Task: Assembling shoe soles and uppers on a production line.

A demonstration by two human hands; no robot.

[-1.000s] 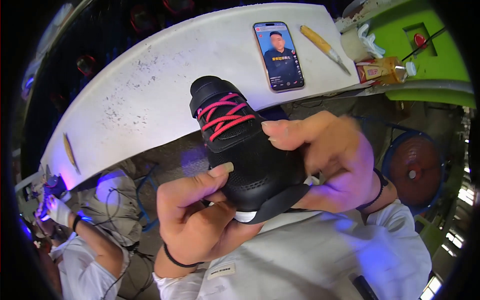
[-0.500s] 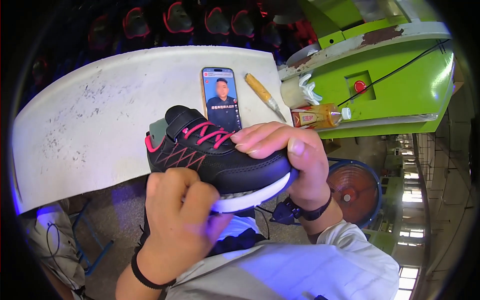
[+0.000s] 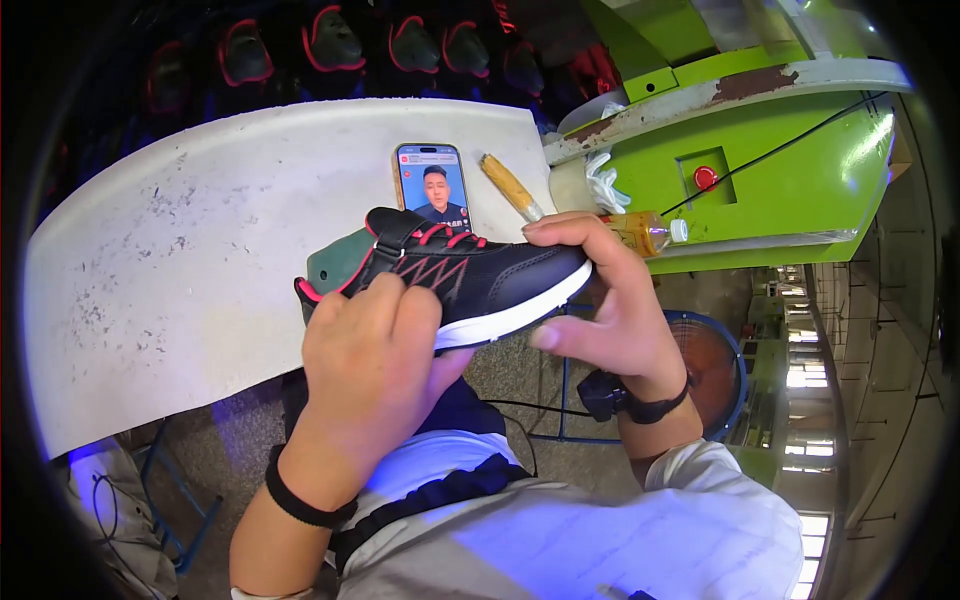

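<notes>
A black sneaker [image 3: 470,280] with pink laces, red zigzag stitching and a white sole is held off the table's near edge, toe to the right. A dark green shoe last [image 3: 340,258] shows in its heel opening. My left hand [image 3: 365,370] is closed on the near side of the sneaker, with curled fingers against the sole edge by the heel half; whether it pinches anything small is hidden. My right hand [image 3: 620,315] holds the toe, fingers over the top and thumb beneath the sole.
On the white table [image 3: 210,250] lie a lit phone [image 3: 432,185] and a yellow-handled tool [image 3: 508,185]. A white glove [image 3: 603,185] and an amber bottle [image 3: 645,234] are beside the green machine [image 3: 770,170] with its red button. Several shoes [image 3: 335,42] line the back; a fan [image 3: 715,370] stands right.
The sneaker has tilted, showing more of its side and sole. My right hand has shifted from the top of the toe to its tip, the thumb now underneath.
</notes>
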